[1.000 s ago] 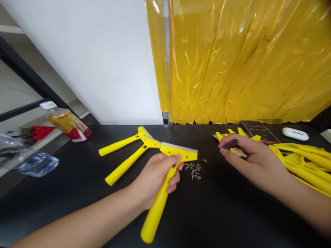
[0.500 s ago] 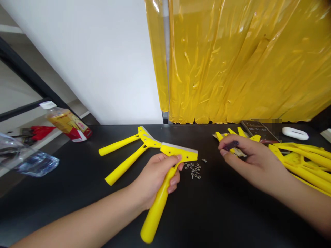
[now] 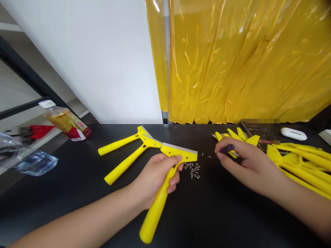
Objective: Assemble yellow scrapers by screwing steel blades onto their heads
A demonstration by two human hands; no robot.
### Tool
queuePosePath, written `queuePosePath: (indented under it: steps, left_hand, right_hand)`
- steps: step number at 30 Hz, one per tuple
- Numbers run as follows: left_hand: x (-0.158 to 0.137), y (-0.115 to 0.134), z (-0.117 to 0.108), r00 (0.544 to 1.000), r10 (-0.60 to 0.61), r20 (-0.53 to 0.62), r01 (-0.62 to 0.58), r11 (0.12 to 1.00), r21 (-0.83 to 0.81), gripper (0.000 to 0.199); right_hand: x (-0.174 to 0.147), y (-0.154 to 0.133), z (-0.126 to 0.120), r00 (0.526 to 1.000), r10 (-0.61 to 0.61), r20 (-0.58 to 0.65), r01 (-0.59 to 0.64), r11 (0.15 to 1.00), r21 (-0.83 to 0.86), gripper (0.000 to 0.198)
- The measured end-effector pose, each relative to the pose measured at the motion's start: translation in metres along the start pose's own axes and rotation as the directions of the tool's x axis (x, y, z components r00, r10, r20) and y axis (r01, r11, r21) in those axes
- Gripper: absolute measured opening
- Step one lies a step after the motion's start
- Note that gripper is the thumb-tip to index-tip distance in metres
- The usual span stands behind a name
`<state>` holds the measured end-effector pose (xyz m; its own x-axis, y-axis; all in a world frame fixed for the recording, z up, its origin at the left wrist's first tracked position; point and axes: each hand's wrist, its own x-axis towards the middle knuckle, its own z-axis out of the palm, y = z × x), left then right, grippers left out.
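Observation:
My left hand [image 3: 157,179] is wrapped round the neck of a yellow scraper [image 3: 156,210], its thumb on the head below a grey metal blade [image 3: 186,148]. Two more yellow scrapers [image 3: 126,164] lie to the left, the nearer one's head reaching the held one. My right hand [image 3: 243,162] hovers to the right, thumb and fingers pinching a small dark purple tool [image 3: 227,149] whose tip is hidden. Between the hands lie several small screws and ring-like bits of hardware [image 3: 195,170]. Two loose screws [image 3: 209,157] sit apart, just right of the blade.
Yellow scraper parts [image 3: 302,163] are piled at the right, with more yellow pieces [image 3: 238,134] behind my right hand. A phone [image 3: 253,129] and a white case [image 3: 294,134] stand at the back. At the left are a drink bottle [image 3: 68,122] and clear plastic [image 3: 38,162].
My right hand has shifted slightly left with the purple tool. Two separate screws now show right of the blade, where one showed before. My left hand keeps its hold, almost still.

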<state>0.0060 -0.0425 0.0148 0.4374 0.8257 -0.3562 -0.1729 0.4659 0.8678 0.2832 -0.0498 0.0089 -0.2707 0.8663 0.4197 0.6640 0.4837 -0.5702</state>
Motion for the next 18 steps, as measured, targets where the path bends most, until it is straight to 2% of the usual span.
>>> queuePosePath:
  steps: [5, 8, 13, 18]
  left_hand:
    - [0.0016, 0.0009, 0.0001, 1.000, 0.001, 0.002, -0.001, 1.000, 0.000, 0.033]
    - [0.0010, 0.0012, 0.0000, 1.000, -0.004, 0.002, 0.004, 1.000, 0.003, 0.033]
    - [-0.0004, 0.0018, 0.0004, 1.000, -0.002, -0.007, 0.002, 1.000, -0.002, 0.032]
    - [0.0011, 0.0024, 0.0001, 1.000, -0.007, -0.001, 0.007, 1.000, -0.004, 0.032]
  right_hand:
    - [0.0026, -0.0003, -0.0033, 0.995, -0.008, -0.095, 0.006, 1.000, -0.023, 0.009]
    - [0.0041, 0.0020, -0.0021, 0.990, 0.041, -0.133, -0.045, 0.999, -0.027, 0.009]
    - [0.0045, 0.0067, 0.0033, 0.984, 0.120, -0.129, -0.114, 0.992, 0.055, 0.005]
    - [0.0022, 0.0024, 0.0033, 0.985, 0.113, -0.128, -0.105, 0.992, 0.070, 0.005]
